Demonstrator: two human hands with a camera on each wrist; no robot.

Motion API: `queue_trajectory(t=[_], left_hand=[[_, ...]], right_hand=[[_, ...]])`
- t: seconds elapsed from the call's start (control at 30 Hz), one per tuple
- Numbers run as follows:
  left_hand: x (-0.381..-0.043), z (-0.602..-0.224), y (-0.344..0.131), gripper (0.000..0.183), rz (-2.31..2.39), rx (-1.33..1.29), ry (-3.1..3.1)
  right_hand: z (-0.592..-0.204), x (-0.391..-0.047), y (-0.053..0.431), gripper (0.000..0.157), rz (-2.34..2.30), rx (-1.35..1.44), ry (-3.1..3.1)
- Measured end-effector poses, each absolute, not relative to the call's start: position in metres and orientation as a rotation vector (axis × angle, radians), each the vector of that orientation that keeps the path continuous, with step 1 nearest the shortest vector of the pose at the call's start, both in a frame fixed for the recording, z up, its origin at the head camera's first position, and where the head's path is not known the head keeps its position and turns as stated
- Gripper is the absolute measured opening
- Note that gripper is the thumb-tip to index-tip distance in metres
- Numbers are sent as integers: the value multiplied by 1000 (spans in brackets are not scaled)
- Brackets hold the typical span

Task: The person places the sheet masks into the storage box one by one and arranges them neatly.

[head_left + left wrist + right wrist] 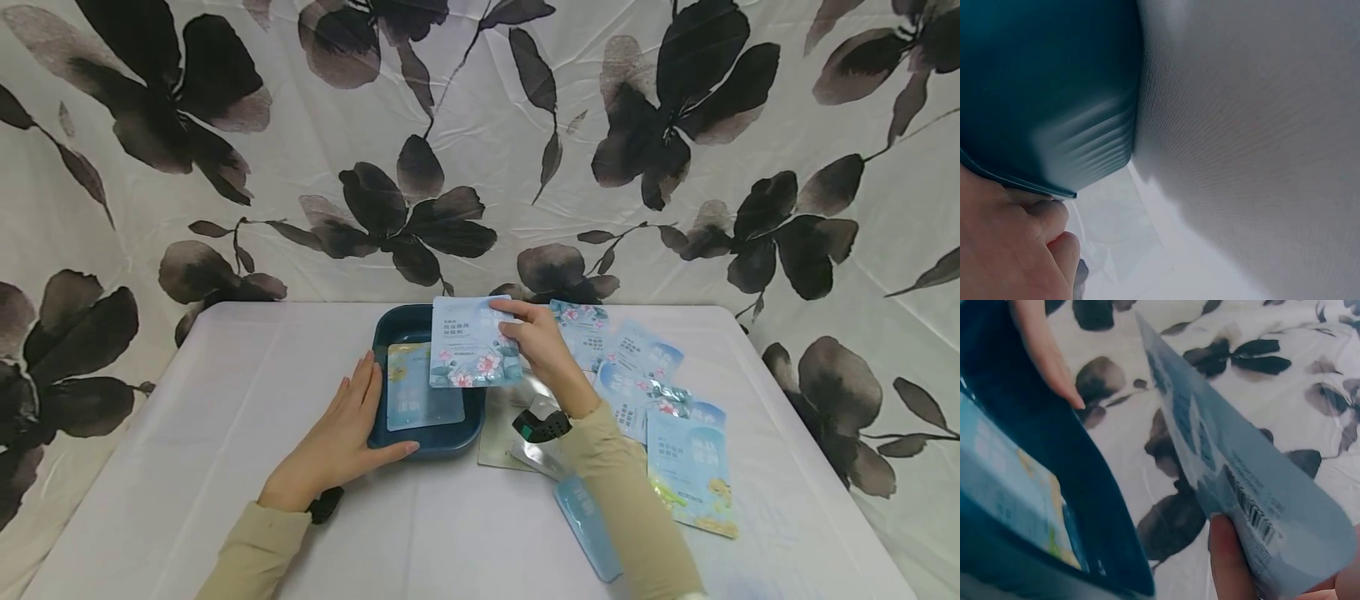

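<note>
My right hand [546, 346] pinches a light blue flowered sachet [465, 342] near its upper right corner, above a dark blue tray [430, 443]. Its barcoded back [1250, 506] faces the right wrist view. Inside the tray lies another blue sachet [425, 404] with yellow print, partly covered by the raised one in the head view. Along the tray's left side, the fingers of my left hand [337, 429] stretch out against the rim, with the thumb at the near edge. The tray's ribbed outer wall [1085, 137] fills much of the left wrist view.
To the tray's right, several sachets [693, 462] lie spread and overlapping. A silver packet [543, 454] and a pale sheet [495, 442] lie partly under my right arm. Nearer sits a blue narrow packet [588, 529]. A floral cloth [525, 150] hangs behind the white table [225, 400].
</note>
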State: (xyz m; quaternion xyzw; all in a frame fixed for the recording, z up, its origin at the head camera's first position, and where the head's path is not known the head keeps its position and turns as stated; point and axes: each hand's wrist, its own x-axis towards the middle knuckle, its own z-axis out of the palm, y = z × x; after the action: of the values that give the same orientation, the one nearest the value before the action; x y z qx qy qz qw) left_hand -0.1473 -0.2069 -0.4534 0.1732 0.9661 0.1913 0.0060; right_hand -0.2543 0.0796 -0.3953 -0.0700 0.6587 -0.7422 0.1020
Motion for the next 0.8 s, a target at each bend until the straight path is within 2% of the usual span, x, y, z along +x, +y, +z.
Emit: queue_trajectory(t=[0.8], left_hand=[[-146, -451, -207, 128, 607, 543, 3010]], right_hand=[[-398, -272, 18, 65, -1813, -242, 2042]])
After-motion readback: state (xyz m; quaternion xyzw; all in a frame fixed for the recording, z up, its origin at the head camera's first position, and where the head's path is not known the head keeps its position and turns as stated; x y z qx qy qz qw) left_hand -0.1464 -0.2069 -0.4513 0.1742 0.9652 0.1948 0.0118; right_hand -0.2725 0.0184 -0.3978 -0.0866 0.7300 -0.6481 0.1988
